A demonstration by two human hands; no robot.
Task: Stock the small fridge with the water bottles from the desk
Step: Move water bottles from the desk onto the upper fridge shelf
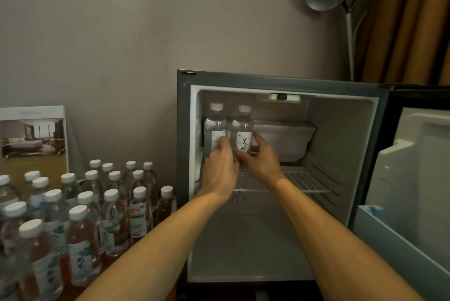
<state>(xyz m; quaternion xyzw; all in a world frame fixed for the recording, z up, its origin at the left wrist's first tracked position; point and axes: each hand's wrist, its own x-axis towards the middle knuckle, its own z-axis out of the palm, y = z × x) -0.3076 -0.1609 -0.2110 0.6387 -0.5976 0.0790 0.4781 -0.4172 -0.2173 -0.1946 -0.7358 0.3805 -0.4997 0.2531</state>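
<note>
Both arms bare, stretched forward, converging toward centre. Left forearm [155, 235] rises from lower left, right forearm [323, 232] from lower right. Wrists close together, hands side by side, thumb sides touching or nearly so.

Left hand [220, 166]: back toward camera, fingers [222, 142] curled round lower part of left bottle [215, 121].

Right hand [263, 159]: thumb across lower front of right bottle [242, 125], index finger reaching up its right side, remaining fingers hidden behind.
</note>
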